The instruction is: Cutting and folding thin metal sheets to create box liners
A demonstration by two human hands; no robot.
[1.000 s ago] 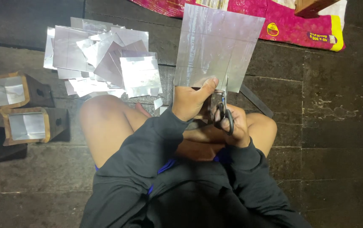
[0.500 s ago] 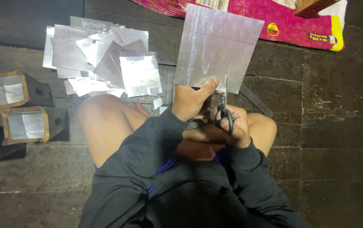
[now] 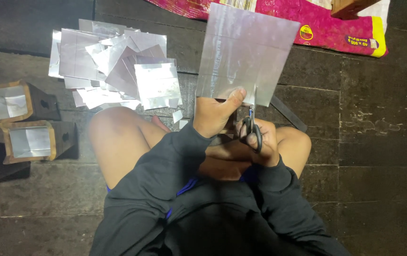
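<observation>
1. A person sits on a dark wooden plank floor (image 3: 378, 156), seen from above, with bare knees bent outward and dark long sleeves.
2. The left hand (image 3: 215, 114) holds up a large, shiny, silver rectangular foil sheet (image 3: 248, 52); its grip is clamped on the sheet's lower edge, thumb pressed flat across the front.
3. The right hand (image 3: 260, 142) sits just beside the left, its grip closed through the handles of black-handled scissors (image 3: 252, 130).
4. The scissor blades point upward and meet the sheet's lower edge, just right of the left thumb. Whether the blades are apart or together cannot be told.
5. The sheet stands nearly upright in front of the person's knees, above both hands.
6. On the floor to the left lies a loose pile of cut silver foil pieces (image 3: 118, 71), overlapping one another.
7. Further left stand 3 small brown wooden boxes lined with silver foil (image 3: 30, 140), set near each other.
8. At the top edge lies a pink and yellow printed sack (image 3: 326, 28), behind the sheet.
</observation>
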